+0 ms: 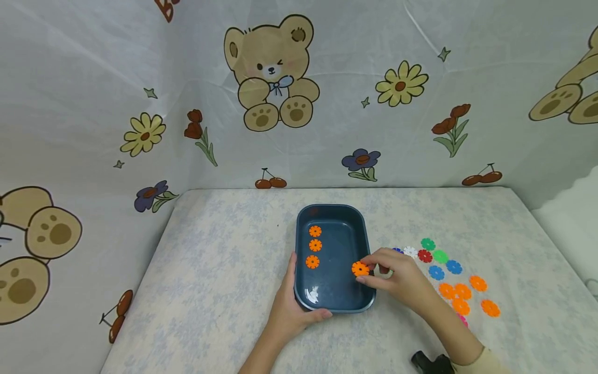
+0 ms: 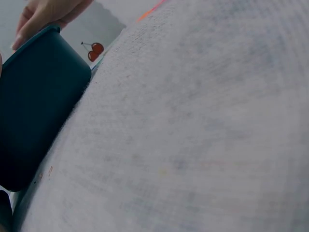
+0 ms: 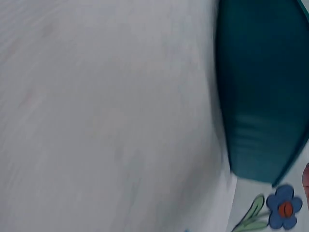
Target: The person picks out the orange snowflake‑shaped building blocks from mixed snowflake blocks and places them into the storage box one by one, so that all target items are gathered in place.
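A dark blue rectangular tray [image 1: 343, 296] lies on the table, its teal outer wall [image 2: 43, 106] showing in the left wrist view. Inside, along its left side, are three orange notched plastic discs [image 1: 315, 245] in a column. My left hand [image 1: 289, 309] grips the tray's near left corner, thumb over the front rim. Between thumb and fingertips, my right hand [image 1: 397, 272] pinches another orange notched disc [image 1: 360, 268] above the tray's right side. In the right wrist view, only the tray's outer wall [image 3: 265, 96] and a fingertip at the edge appear.
Right of the tray lie several loose discs: orange ones [image 1: 461, 291], blue ones [image 1: 436, 272], green ones [image 1: 440, 256], a red one [image 1: 424, 255] and a white one [image 1: 410, 251]. The right forearm partly covers a pink one [image 1: 463, 320]. A bear-printed curtain [image 1: 336, 130] hangs behind the table.
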`<state>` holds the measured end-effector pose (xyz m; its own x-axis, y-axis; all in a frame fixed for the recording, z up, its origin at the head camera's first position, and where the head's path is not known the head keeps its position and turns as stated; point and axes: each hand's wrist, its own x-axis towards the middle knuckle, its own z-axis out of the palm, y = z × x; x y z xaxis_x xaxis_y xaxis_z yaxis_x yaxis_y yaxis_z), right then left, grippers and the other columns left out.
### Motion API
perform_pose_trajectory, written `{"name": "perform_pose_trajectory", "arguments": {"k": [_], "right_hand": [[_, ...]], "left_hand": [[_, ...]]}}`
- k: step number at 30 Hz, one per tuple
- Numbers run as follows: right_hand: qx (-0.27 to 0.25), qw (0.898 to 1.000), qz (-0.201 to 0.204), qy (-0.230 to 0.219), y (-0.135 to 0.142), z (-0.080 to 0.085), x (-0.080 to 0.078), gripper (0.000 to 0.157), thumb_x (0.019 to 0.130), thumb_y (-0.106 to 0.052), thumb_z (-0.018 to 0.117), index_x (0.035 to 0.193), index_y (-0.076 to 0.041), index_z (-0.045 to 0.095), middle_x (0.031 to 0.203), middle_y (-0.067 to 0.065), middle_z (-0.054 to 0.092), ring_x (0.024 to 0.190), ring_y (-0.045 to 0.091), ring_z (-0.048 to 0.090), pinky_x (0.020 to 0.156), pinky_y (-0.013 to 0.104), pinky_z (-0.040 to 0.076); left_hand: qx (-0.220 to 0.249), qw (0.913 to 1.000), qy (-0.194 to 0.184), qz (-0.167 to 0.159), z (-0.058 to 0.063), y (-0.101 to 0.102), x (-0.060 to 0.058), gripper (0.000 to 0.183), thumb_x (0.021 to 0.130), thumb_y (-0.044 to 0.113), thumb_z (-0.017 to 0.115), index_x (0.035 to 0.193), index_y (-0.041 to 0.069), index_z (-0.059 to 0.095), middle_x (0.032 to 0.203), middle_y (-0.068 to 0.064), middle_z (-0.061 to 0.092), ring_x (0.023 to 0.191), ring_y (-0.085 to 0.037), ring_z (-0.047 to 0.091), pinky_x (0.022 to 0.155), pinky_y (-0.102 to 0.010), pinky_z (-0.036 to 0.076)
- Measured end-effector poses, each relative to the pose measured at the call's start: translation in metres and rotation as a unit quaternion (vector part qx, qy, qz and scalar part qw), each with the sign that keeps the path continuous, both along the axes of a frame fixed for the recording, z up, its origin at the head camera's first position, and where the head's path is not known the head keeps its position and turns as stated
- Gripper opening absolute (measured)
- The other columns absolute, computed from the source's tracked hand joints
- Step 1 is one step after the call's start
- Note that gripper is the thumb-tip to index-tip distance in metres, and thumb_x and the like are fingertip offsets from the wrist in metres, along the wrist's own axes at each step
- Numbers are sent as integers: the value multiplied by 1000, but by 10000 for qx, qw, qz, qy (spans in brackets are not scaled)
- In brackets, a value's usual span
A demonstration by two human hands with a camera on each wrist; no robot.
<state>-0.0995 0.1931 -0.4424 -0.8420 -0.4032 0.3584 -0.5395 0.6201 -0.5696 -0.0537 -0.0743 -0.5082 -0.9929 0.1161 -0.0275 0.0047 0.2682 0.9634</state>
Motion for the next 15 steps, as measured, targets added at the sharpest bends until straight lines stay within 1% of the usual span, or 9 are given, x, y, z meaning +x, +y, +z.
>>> {"name": "perform_pose_trajectory", "arguments": {"k": [3, 6, 10, 15], "right_hand": [[51, 9994, 338, -23, -18, 0, -3, 28, 74, -28, 88, 98, -20, 75, 88, -16, 64, 75, 2, 53, 62, 19, 52], [184, 9979, 576, -209, -34, 0, -4, 27, 78, -34, 84, 100, -20, 75, 90, -16, 65, 80, 4, 58, 67, 21, 56], [407, 9950, 799, -438, -52, -1, -7, 28, 82, -39, 80, 101, -20, 75, 90, -15, 65, 81, 7, 60, 70, 22, 56], [908, 9886, 1063, -554, -72, -2, -11, 29, 83, -42, 79, 99, -17, 76, 88, -12, 67, 78, 3, 57, 72, 19, 54]], "left_hand": [[28, 10000, -20, -38, 1, 0, 0, 133, 65, 36, 94, 160, 32, 2, 166, 13, 12, 152, -19, 23, 119, -57, 28], [58, 9999, -13, -86, 1, -1, 0, 133, 65, 38, 93, 161, 31, 1, 166, 11, 13, 151, -19, 23, 119, -57, 28], [42, 9999, 71, -136, -1, -2, -1, 133, 65, 41, 93, 161, 30, 0, 167, 7, 15, 151, -20, 26, 118, -56, 30], [65, 9998, 61, -180, -2, -3, -1, 132, 67, 42, 92, 161, 30, 0, 166, 8, 16, 149, -15, 29, 118, -48, 32]]}}
